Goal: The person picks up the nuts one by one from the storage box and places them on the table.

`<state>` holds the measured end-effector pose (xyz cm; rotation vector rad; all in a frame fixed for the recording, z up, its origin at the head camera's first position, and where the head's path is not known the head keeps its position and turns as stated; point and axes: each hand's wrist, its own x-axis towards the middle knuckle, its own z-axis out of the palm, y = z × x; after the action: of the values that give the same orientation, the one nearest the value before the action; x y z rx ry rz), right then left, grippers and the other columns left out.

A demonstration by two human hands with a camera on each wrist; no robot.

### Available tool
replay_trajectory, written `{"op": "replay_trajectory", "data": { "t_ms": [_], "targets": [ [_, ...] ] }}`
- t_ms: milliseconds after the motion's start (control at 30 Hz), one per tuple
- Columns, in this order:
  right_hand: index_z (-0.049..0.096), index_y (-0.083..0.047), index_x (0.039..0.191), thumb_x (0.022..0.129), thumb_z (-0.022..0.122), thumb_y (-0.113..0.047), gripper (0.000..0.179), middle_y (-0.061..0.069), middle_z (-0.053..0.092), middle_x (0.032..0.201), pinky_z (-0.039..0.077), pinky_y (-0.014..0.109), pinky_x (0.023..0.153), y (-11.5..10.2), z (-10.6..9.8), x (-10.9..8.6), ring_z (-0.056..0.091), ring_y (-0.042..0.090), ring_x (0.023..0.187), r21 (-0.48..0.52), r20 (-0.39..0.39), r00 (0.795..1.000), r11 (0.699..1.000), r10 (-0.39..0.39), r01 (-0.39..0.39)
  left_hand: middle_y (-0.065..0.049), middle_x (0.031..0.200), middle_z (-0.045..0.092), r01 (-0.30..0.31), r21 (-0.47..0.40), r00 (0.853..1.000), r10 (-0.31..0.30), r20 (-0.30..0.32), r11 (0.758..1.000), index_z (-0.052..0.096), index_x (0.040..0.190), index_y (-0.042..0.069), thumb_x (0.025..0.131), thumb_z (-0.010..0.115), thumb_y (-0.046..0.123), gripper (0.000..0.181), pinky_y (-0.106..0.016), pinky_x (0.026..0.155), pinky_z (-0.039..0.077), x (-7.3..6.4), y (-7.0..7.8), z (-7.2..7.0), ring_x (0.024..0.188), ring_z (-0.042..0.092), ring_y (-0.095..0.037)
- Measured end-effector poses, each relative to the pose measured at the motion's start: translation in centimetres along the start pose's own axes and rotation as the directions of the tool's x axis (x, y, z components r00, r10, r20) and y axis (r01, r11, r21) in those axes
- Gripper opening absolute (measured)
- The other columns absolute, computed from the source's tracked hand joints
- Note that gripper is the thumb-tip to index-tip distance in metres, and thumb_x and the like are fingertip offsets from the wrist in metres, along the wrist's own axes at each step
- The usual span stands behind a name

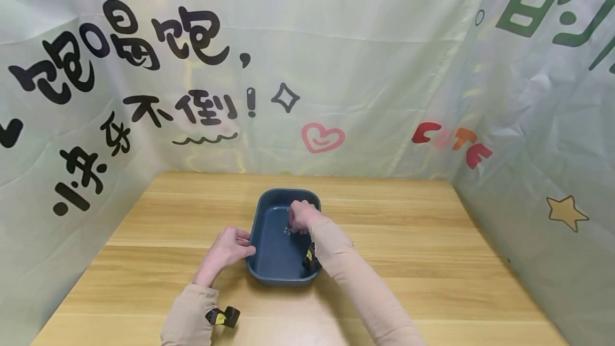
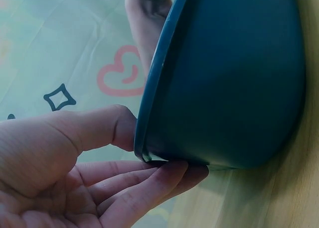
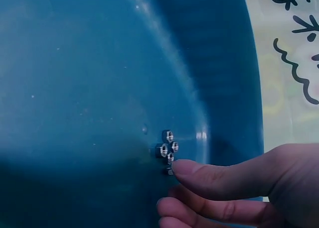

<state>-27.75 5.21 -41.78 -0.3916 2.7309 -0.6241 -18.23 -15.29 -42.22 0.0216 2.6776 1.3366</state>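
A dark blue plastic bin (image 1: 284,281) stands on the table. My left hand (image 1: 225,254) grips its left side; in the left wrist view the thumb of that hand (image 2: 99,126) lies at the rim and the fingers press the outer wall (image 2: 234,83). Inside the bin, toward its far end, several small metal nuts (image 3: 163,151) lie in a cluster on the floor. Over them reaches my right hand (image 1: 302,215), its thumb (image 3: 214,178) right beside the nearest nuts and its other fingers curled below. Whether a nut is between thumb and fingertips is hidden.
The wooden table (image 1: 408,260) surrounds the bin. Pale fabric (image 1: 384,68) printed with lettering and drawings hangs behind and at both sides. Each wrist wears a small black camera (image 1: 223,316). My right sleeve (image 1: 355,271) crosses the bin's right rim.
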Motion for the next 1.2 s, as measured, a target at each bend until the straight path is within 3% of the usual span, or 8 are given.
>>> {"op": "replay_trajectory", "data": {
  "t_ms": [767, 1033, 1200],
  "targets": [
    [0.060, -0.010, 0.067, 0.084, 0.069, 0.003, 0.023, 0.004, 0.060, 0.056, 0.045, 0.023, 0.041, 0.1, 1.1, 1.0, 0.055, 0.013, 0.041, -0.066, -0.003, 0.999, 0.997, 0.032, -0.032, -0.029, 0.108, 0.073, 0.003, 0.008, 1.000, -0.003, 0.003, 1.000, 0.065, 0.116, -0.016, 0.079, 0.072, 0.006, 0.044, -0.046, 0.091, 0.060, -0.1, 0.0, 0.1, 0.103, 0.072, -0.038],
    [0.065, -0.010, 0.070, 0.081, 0.080, -0.008, 0.018, 0.002, 0.058, 0.052, 0.046, 0.025, 0.045, -0.2, 1.0, 0.9, 0.054, 0.014, 0.043, -0.064, -0.018, 1.000, 0.998, -0.001, 0.000, -0.029, 0.107, 0.073, 0.007, 0.006, 1.000, -0.007, -0.008, 1.000, 0.065, 0.115, -0.015, 0.078, 0.073, 0.006, 0.044, -0.046, 0.090, 0.060, 0.0, -0.1, 0.1, 0.103, 0.073, -0.037],
    [0.069, -0.008, 0.075, 0.084, 0.075, -0.004, 0.011, 0.001, 0.060, 0.056, 0.048, 0.024, 0.049, -0.6, 0.3, 0.3, 0.056, 0.013, 0.047, -0.047, -0.020, 0.999, 0.999, -0.027, 0.026, -0.029, 0.107, 0.074, 0.003, 0.005, 1.000, -0.003, -0.006, 1.000, 0.065, 0.116, -0.015, 0.078, 0.073, 0.006, 0.044, -0.045, 0.089, 0.060, 0.0, -0.1, 0.1, 0.102, 0.073, -0.037]
  ]
}}
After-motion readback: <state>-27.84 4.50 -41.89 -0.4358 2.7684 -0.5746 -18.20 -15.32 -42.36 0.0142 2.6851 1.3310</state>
